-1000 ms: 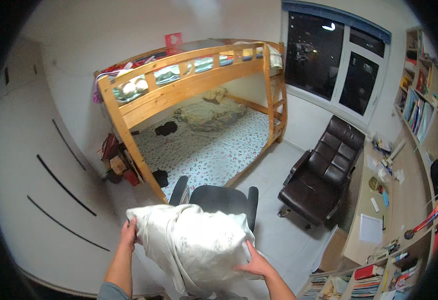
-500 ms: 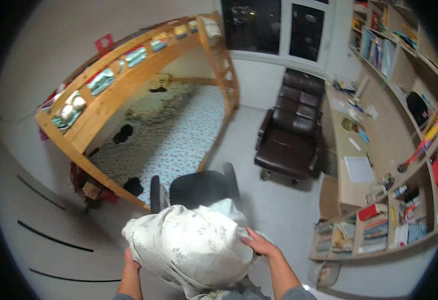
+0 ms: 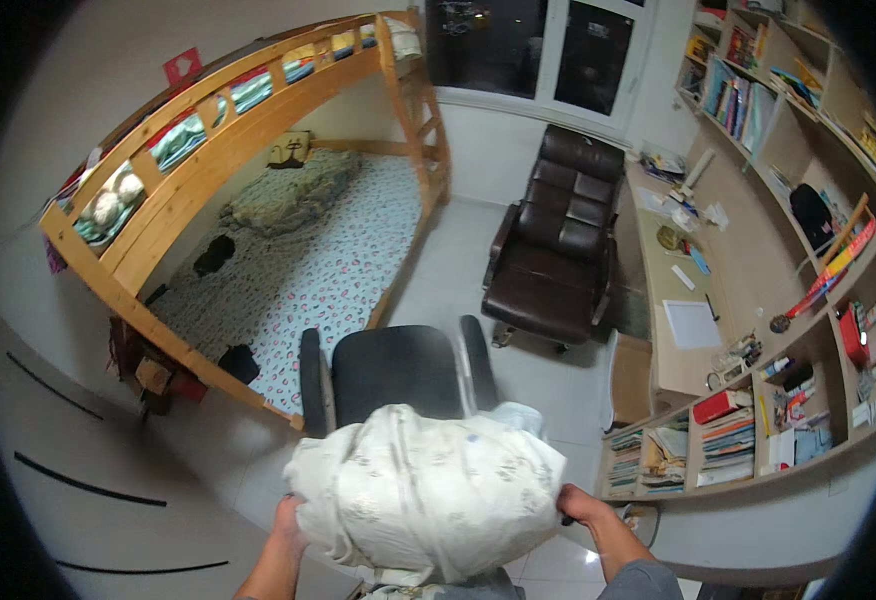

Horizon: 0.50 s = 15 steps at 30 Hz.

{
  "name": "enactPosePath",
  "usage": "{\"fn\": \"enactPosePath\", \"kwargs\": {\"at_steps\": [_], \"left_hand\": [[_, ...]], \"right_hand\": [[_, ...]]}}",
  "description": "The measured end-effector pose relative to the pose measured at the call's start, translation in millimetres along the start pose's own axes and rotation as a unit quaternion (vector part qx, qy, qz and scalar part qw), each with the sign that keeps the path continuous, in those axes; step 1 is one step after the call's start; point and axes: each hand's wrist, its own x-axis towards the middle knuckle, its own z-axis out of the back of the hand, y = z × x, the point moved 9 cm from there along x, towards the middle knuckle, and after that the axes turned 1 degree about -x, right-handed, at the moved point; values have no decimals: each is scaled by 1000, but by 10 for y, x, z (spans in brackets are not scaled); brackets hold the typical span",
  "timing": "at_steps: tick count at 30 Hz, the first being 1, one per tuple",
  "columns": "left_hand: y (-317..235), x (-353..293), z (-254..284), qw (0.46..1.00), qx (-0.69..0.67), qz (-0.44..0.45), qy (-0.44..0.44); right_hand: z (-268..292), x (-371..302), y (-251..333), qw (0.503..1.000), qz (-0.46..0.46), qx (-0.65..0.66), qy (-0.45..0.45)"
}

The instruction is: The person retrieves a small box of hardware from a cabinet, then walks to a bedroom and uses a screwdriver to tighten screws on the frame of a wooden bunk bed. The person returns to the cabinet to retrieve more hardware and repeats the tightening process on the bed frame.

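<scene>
A bulky white quilt bundle (image 3: 428, 495) with a pale leaf print is held in front of me, low in the view. It is folded and creased, and a pale blue cloth (image 3: 518, 418) shows at its far right edge. My left hand (image 3: 289, 517) is closed on the bundle's left side, its fingertips hidden behind the fabric. On the opposite side, my right hand (image 3: 580, 504) grips the right edge, with the fingers partly tucked under. Just beyond the bundle stands a black chair (image 3: 395, 368) with armrests, its near part covered from sight.
A wooden bunk bed (image 3: 173, 275) with a patterned lower mattress (image 3: 343, 255) fills the left side. Towards the window is a brown leather office chair (image 3: 555, 245). Along the right run a desk (image 3: 663, 290) with papers and shelves (image 3: 758, 425) packed with books.
The quilt bundle has shifted right in view and turned more level, both hands still on it. The black chair shows more fully, and the room has moved slightly left in view.
</scene>
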Motion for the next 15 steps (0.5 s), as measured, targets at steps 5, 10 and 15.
{"fn": "enactPosePath", "kwargs": {"at_steps": [5,10,15], "left_hand": [[134,93,-343,998,37,44,36],[613,445,-461,985,101,120,76],[1523,813,-857,928,357,21,101]], "right_hand": [[267,-261,-812,983,-2,162,-85],[406,-1005,-262,972,-25,139,-188],[449,-1241,32,952,-39,88,-290]]}}
